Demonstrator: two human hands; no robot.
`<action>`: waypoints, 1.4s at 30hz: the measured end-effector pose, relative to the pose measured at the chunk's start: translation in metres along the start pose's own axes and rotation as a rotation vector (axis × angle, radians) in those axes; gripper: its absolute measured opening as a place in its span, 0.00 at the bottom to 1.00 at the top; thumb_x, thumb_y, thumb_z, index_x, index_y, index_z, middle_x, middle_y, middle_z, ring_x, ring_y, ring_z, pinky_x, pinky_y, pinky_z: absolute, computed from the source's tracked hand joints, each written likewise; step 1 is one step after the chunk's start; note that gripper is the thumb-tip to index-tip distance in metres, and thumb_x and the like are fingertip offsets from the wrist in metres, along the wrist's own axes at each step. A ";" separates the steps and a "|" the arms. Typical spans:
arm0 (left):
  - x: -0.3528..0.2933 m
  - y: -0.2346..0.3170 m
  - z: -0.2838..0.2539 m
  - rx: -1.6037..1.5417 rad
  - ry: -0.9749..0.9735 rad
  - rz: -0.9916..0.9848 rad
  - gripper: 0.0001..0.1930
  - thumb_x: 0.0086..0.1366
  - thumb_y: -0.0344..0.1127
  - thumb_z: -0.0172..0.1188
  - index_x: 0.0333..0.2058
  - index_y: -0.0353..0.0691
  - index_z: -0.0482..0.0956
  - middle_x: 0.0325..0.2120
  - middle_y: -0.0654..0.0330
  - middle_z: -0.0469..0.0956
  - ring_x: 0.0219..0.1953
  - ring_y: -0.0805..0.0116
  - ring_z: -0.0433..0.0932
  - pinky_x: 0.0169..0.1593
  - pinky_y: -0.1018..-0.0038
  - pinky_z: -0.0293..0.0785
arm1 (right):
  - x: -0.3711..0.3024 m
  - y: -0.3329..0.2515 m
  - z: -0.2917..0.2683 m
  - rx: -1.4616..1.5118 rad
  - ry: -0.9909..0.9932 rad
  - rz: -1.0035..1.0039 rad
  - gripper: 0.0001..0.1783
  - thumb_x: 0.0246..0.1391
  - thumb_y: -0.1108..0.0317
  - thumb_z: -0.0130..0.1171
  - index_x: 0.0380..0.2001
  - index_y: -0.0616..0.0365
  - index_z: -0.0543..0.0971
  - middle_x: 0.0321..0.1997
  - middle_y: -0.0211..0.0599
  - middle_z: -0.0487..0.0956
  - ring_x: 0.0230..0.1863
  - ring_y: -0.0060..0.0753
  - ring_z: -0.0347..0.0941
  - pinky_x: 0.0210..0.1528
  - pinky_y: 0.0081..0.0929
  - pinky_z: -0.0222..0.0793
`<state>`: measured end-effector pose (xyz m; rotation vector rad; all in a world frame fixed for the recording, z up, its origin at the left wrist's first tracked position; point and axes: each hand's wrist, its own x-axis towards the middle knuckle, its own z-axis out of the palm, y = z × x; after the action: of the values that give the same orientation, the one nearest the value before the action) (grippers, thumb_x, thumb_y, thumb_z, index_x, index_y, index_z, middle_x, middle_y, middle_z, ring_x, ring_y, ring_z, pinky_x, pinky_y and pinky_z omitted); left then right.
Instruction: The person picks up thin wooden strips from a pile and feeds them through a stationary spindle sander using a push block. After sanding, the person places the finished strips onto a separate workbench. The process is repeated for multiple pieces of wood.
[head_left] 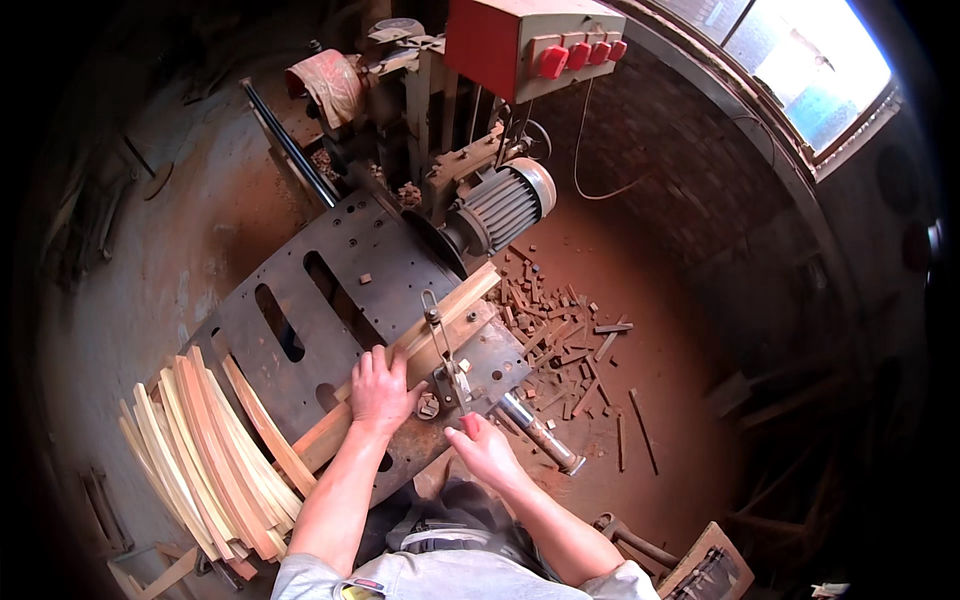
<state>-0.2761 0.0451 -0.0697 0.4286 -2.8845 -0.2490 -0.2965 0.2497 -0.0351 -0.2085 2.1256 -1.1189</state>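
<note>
My left hand (pixel 378 392) presses down on a long wooden strip (pixel 450 305), fingers over the wood and thumb out to the side. The strip lies slantwise on a dark metal machine table (pixel 285 265), against a wooden block. My right hand (pixel 487 452) is closed round the red grip of a metal clamp lever (pixel 458 380). The lever's linkage rises to a bolt beside the strip. A round saw blade (pixel 435 240) stands beyond the strip's far end, partly hidden by a ribbed electric motor (pixel 508 205).
Several curved wooden strips (pixel 205 450) are stacked at the table's left end. Wood offcuts (pixel 560 340) litter the floor to the right. A metal rod (pixel 540 430) juts from the table's near right side. A red control box (pixel 530 50) with red switches hangs above the motor.
</note>
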 end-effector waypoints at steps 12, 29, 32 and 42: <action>-0.006 0.000 0.006 0.040 0.083 0.035 0.38 0.46 0.50 0.76 0.54 0.40 0.75 0.44 0.52 0.72 0.47 0.53 0.72 0.51 0.59 0.72 | 0.011 0.024 0.013 -0.014 0.025 -0.101 0.22 0.61 0.52 0.57 0.49 0.59 0.76 0.43 0.56 0.81 0.50 0.58 0.77 0.52 0.44 0.70; -0.015 0.003 0.034 0.109 0.188 0.002 0.39 0.43 0.48 0.78 0.55 0.41 0.76 0.45 0.53 0.73 0.48 0.51 0.73 0.52 0.59 0.73 | 0.028 0.050 0.014 0.030 0.005 -0.183 0.24 0.60 0.53 0.55 0.50 0.61 0.76 0.39 0.60 0.82 0.49 0.60 0.78 0.53 0.46 0.71; -0.015 -0.001 0.039 0.165 0.275 0.054 0.35 0.43 0.49 0.78 0.50 0.41 0.78 0.41 0.54 0.73 0.46 0.53 0.73 0.49 0.60 0.73 | 0.044 0.066 0.021 0.001 0.038 -0.272 0.23 0.61 0.52 0.55 0.48 0.61 0.77 0.40 0.60 0.82 0.45 0.59 0.80 0.48 0.46 0.73; -0.017 -0.014 0.056 0.173 0.308 0.000 0.34 0.45 0.49 0.76 0.51 0.42 0.79 0.44 0.50 0.75 0.50 0.51 0.73 0.51 0.57 0.73 | 0.077 0.086 0.033 0.004 0.049 -0.411 0.20 0.61 0.52 0.56 0.40 0.61 0.78 0.31 0.55 0.81 0.38 0.59 0.78 0.43 0.47 0.71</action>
<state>-0.2695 0.0447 -0.1299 0.4524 -2.6107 0.0633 -0.3157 0.2468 -0.1535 -0.6457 2.1806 -1.3692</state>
